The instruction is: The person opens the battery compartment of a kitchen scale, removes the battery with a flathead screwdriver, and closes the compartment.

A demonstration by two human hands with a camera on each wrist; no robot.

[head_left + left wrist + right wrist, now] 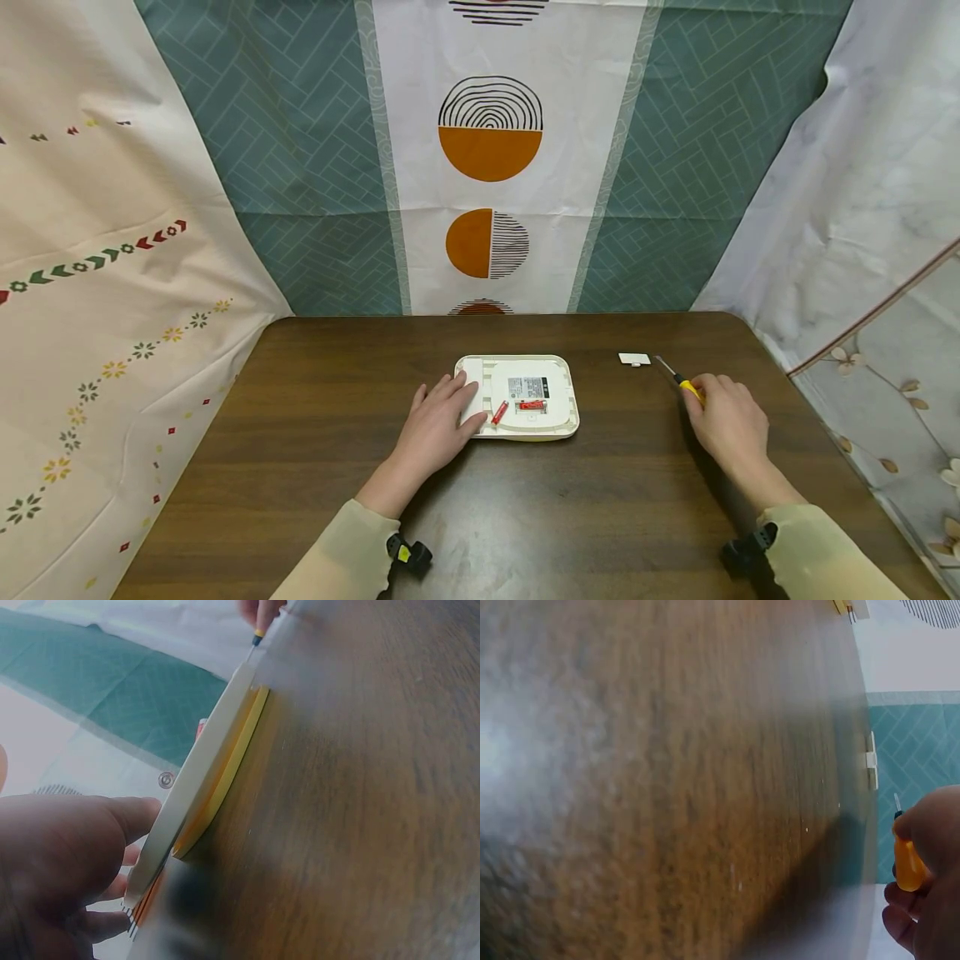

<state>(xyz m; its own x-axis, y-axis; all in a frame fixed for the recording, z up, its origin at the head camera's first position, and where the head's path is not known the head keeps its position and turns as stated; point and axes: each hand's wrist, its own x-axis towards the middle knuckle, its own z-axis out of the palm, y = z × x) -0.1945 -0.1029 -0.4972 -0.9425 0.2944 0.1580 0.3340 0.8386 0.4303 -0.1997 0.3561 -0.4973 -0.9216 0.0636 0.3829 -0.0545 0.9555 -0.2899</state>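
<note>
A white, rounded rectangular device (558, 375) lies on the table with its label side up. One red battery (532, 405) sits in its compartment; another red battery (500, 412) lies slanted just left of it. My left hand (438, 421) rests over the device's left end, its fingers spread across that edge. Seen from the left wrist, a yellow rim (232, 776) shows under the white casing. Off to the right, my right hand (727, 417) grips a screwdriver (687, 387) by its yellow handle, tip pointing away and to the left. In the right wrist view, fingers wrap that handle.
A small white cover (634, 359) with a tab lies near the screwdriver tip. The brown wooden table (345, 358) reaches back to a patterned curtain (315, 167), and pale cloths hang at both sides.
</note>
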